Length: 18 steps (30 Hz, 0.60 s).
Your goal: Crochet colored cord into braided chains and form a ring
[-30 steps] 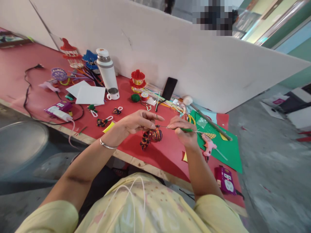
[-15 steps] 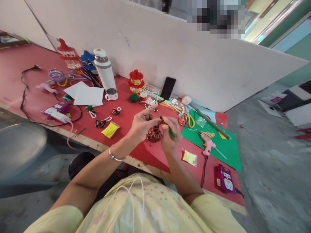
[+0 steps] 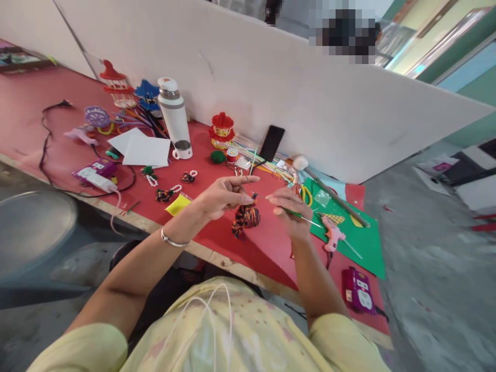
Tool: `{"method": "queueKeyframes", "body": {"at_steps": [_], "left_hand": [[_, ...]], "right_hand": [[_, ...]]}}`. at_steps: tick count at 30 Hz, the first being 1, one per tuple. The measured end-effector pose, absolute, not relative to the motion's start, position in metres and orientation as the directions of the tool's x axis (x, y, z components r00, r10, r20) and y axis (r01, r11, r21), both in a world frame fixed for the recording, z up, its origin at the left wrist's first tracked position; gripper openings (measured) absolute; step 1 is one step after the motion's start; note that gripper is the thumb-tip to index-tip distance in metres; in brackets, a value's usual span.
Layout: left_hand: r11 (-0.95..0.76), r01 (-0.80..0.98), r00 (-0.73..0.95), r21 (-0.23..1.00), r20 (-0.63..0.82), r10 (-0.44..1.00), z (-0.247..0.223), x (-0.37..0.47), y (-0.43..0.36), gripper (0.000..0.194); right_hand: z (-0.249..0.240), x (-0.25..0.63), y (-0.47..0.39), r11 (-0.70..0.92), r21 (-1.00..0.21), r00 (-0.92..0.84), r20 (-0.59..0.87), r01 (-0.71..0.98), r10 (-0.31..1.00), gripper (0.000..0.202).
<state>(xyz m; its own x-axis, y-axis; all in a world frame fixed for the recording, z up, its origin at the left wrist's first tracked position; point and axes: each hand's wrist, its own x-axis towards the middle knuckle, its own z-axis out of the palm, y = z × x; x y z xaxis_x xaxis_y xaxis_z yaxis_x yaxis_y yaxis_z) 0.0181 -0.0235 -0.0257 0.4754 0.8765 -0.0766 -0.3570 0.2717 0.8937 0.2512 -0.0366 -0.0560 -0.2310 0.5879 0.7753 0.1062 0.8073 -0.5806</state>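
Above the middle of the red table cover, my left hand (image 3: 220,197) pinches the top end of a dark multicolour yarn piece (image 3: 239,219), its index finger stretched out to the right. The piece hangs beneath the fingers beside a small ball of the same yarn (image 3: 252,217). To the right, apart from the yarn, my right hand (image 3: 292,211) holds a thin hook with a green handle (image 3: 293,212), its metal shaft pointing right. The fingers of that hand partly cover the handle.
A white flask (image 3: 174,116) and steel-lined cup (image 3: 183,150) stand behind my left hand. A phone (image 3: 272,142) leans on the white partition (image 3: 240,67). A pink glue gun (image 3: 332,235) lies on green sheet (image 3: 372,248); a purple box (image 3: 358,290) sits at the right.
My hands have moved apart, the left to the left and the right to the right. The hook has come away from the yarn and now points right.
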Motion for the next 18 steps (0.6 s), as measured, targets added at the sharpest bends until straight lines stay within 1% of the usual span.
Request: {"method": "queueKeyframes", "body": {"at_steps": [3, 6, 9, 12, 14, 16, 18], "left_hand": [[0.251, -0.312, 0.501, 0.916, -0.066, 0.863, -0.024, 0.015, -0.021, 0.064], [0.251, -0.269, 0.525, 0.930, -0.077, 0.848, -0.025, 0.012, -0.019, 0.059], [0.266, -0.220, 0.575, 0.939, -0.095, 0.813, -0.026, 0.008, -0.014, 0.053], [0.282, -0.177, 0.634, 0.943, -0.110, 0.765, -0.026, 0.007, -0.010, 0.048], [0.277, -0.182, 0.641, 0.944, -0.100, 0.761, -0.027, 0.014, -0.010, 0.047], [0.253, -0.223, 0.614, 0.942, -0.066, 0.787, -0.029, 0.026, -0.014, 0.047], [0.224, -0.288, 0.562, 0.931, -0.025, 0.827, -0.033, 0.040, -0.019, 0.051]], "right_hand": [[-0.047, 0.255, -0.038, 0.812, -0.575, -0.272, 0.769, 0.100, 0.578, 0.025], [-0.038, 0.260, -0.040, 0.791, -0.602, -0.317, 0.733, 0.109, 0.601, 0.021], [-0.031, 0.269, -0.039, 0.752, -0.652, -0.366, 0.679, 0.098, 0.636, 0.018], [-0.034, 0.274, -0.037, 0.678, -0.734, -0.396, 0.616, 0.025, 0.681, 0.016], [-0.043, 0.270, -0.036, 0.605, -0.794, -0.363, 0.581, -0.058, 0.728, 0.019], [-0.057, 0.259, -0.037, 0.535, -0.835, -0.278, 0.549, -0.131, 0.788, 0.026], [-0.071, 0.245, -0.040, 0.510, -0.850, -0.156, 0.525, -0.127, 0.837, 0.028]]}}
